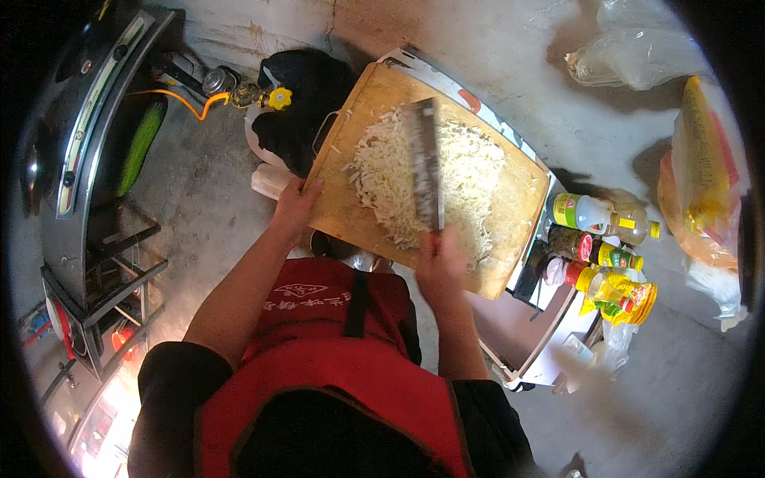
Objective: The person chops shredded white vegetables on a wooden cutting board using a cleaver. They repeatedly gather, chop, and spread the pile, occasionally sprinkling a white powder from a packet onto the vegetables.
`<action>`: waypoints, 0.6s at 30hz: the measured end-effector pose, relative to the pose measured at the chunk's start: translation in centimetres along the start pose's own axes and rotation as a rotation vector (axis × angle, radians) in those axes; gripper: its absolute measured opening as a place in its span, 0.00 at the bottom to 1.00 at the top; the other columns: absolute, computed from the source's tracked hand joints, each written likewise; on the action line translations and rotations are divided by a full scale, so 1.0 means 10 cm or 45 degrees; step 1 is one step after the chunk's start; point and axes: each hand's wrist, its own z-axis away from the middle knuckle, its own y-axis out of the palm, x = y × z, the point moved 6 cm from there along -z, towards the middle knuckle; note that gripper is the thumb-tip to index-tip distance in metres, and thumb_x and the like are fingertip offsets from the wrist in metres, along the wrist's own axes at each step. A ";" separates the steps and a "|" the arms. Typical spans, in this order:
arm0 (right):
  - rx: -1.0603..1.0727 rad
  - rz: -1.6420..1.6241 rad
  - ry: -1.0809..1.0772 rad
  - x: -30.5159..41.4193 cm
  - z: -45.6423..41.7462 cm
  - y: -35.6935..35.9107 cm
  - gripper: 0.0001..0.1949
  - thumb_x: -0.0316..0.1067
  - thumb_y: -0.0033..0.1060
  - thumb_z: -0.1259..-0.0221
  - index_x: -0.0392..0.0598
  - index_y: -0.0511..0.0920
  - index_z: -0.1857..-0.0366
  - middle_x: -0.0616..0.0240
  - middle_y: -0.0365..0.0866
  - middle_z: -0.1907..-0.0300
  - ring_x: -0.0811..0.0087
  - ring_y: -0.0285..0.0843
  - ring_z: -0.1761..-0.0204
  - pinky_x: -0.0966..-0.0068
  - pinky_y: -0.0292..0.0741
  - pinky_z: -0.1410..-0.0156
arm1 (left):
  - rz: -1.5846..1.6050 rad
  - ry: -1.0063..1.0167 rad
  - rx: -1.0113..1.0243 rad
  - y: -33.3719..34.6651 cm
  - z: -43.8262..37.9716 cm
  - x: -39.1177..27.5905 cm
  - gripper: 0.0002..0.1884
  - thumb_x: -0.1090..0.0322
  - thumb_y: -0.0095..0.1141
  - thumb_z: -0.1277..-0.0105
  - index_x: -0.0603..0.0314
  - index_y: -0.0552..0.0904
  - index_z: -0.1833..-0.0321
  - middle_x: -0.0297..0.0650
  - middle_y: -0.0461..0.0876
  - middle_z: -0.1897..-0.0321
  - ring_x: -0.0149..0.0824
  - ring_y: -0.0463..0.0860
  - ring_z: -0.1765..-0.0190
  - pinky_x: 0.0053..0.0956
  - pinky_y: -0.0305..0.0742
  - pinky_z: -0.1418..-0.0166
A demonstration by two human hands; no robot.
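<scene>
A heap of finely chopped pale vegetable [382, 173] covers the middle of a wooden cutting board [514, 239]. My right hand [442, 260] grips the handle of a cleaver [427, 167], whose broad blade stands over the heap and looks blurred. White bits cling to that blade. Whether its edge touches the board I cannot tell. At the board's left corner, my left hand [299, 203] holds the edge, thumb on top and the other fingers hidden below.
Several sauce and oil bottles [588, 215] stand right of the board, beside a purple onion [556, 272]. Plastic bags [702, 179] lie farther right. A gas valve with a yellow knob [280, 98] and orange hose is at upper left. A cucumber [141, 149] rests by a metal stove [83, 173].
</scene>
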 end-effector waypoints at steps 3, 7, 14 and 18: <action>0.199 0.048 -0.126 0.15 0.11 0.34 0.09 0.37 0.53 0.31 0.43 0.69 0.59 0.41 0.80 0.70 0.36 0.79 0.66 0.45 0.73 0.62 | -0.078 0.026 -0.015 -0.01 -0.02 -0.01 0.25 0.52 0.53 0.26 0.72 0.73 0.43 0.46 0.79 0.53 0.35 0.78 0.52 0.31 0.75 0.47; 0.137 0.041 -0.240 0.10 0.07 0.37 0.09 0.37 0.53 0.32 0.43 0.68 0.60 0.40 0.80 0.71 0.35 0.78 0.67 0.43 0.73 0.62 | -0.084 -0.034 -0.093 -0.05 -0.03 0.01 0.23 0.55 0.58 0.28 0.71 0.75 0.44 0.45 0.81 0.54 0.35 0.79 0.54 0.32 0.76 0.49; -0.148 0.062 -0.185 -0.09 -0.07 -0.17 0.08 0.35 0.56 0.32 0.44 0.69 0.61 0.44 0.81 0.71 0.40 0.80 0.67 0.48 0.75 0.64 | -0.033 -0.047 -0.015 -0.01 0.00 0.00 0.25 0.52 0.52 0.26 0.71 0.72 0.41 0.46 0.78 0.52 0.35 0.78 0.51 0.32 0.75 0.47; -0.013 0.254 -0.061 -0.17 -0.18 -0.16 0.09 0.35 0.57 0.32 0.42 0.69 0.61 0.46 0.81 0.71 0.42 0.81 0.67 0.52 0.76 0.65 | -0.079 -0.007 -0.020 -0.02 -0.01 -0.02 0.25 0.51 0.53 0.26 0.70 0.72 0.42 0.45 0.78 0.53 0.35 0.77 0.50 0.33 0.74 0.45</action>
